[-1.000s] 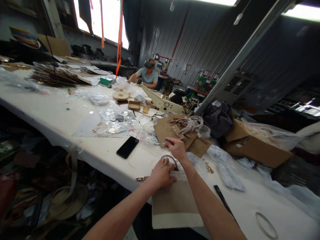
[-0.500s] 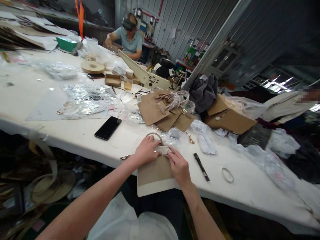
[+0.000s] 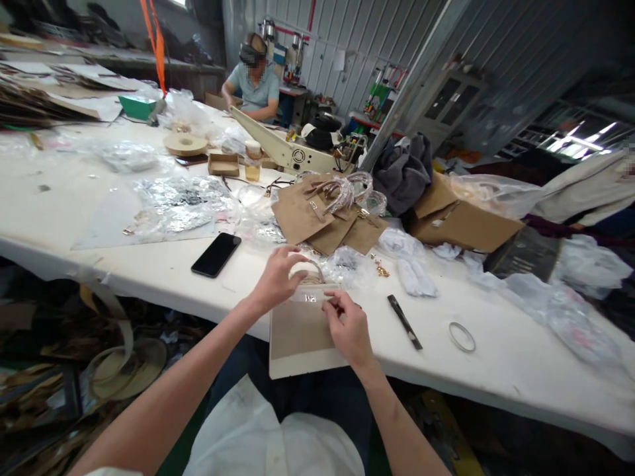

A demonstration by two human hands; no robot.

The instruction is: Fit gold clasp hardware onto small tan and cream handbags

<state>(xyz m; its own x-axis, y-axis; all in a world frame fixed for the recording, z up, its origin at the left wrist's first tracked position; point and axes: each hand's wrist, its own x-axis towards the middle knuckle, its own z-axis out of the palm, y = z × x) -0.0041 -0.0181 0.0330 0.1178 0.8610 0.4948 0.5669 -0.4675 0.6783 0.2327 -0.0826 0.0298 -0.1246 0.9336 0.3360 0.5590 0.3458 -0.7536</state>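
Observation:
A tan felt bag [image 3: 300, 334] with a cream bottom band lies at the near edge of the white table [image 3: 496, 357], overhanging it. My left hand [image 3: 274, 279] is closed round the bag's curved wrapped handle [image 3: 310, 270] at the top. My right hand [image 3: 347, 325] pinches the bag's top edge, thumb and fingers pressed together on the cream flap. A pile of similar tan bags [image 3: 325, 221] with plastic-wrapped handles lies just beyond.
A black phone [image 3: 216, 254], a black knife-like tool [image 3: 405, 322] and a metal ring [image 3: 462, 336] lie near my hands. Cardboard box [image 3: 466, 221], dark cloth, plastic wrap and a cream machine [image 3: 288, 149] crowd the back. Another person sits at the far end.
My right hand came back from the table beyond onto the bag's top edge. My left hand rose from the bag's top onto the handle. The camera view dropped lower.

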